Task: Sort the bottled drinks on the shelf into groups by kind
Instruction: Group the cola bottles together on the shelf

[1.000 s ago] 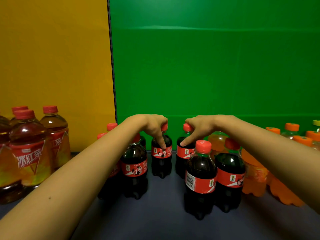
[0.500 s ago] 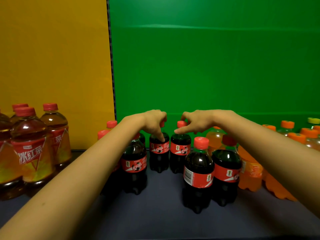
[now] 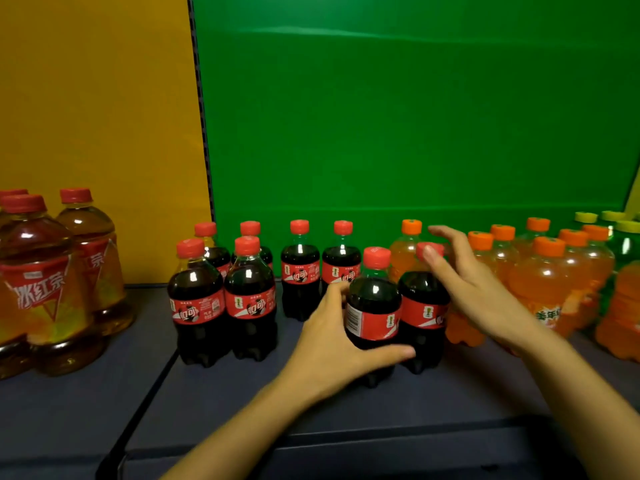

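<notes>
Front strip of the shelf (image 3: 242, 403): bare across its width, open passage. Wide lane to the back panel (image 3: 149, 237) between tea bottles (image 3: 52, 299) and left cola cluster (image 3: 251, 299). Narrow slot only between that cluster and the rear cola pair (image 3: 299, 271). Nearest cola bottle (image 3: 374, 313), gripped by the left hand (image 3: 329, 344), and the neighbouring cola bottle (image 3: 424, 306), right hand (image 3: 478, 292) at its cap, block the centre. Orange soda bottles (image 3: 550, 282) packed close: no lane

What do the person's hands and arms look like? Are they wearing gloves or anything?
No gloves. The left hand and the right hand are both bare, and no rings show. The left forearm and the right forearm are bare too, with no sleeves, watch or bracelet as far as the picture reaches.
</notes>
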